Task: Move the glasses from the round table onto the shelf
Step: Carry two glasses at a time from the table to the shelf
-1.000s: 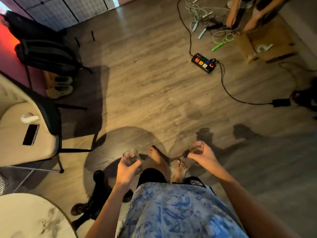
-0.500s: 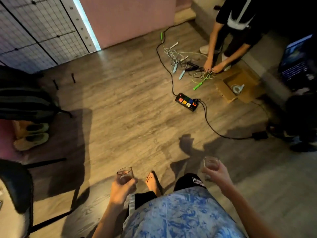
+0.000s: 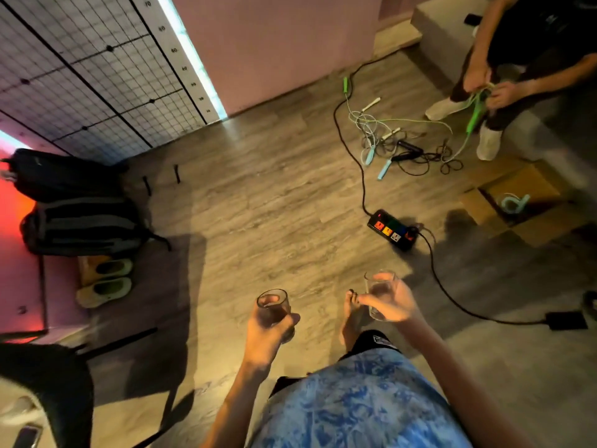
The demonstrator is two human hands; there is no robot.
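You are mid-carry, with a glass in each hand and neither the round table nor the shelf in view. Your left hand (image 3: 269,333) has its fingers wrapped around the lower half of the left glass (image 3: 274,309), thumb pressed against the near side; your right hand (image 3: 387,302) cups the right glass (image 3: 380,287) from the right, its fingers curled around the wall. Keep both glasses upright and your grip low on the body, not at the rim. Watch the floor: a black cable (image 3: 452,295) runs from the power strip (image 3: 393,230) across the right side, just beyond your bare foot (image 3: 350,318). I would judge it a tripping risk, so step left of it, slowly.
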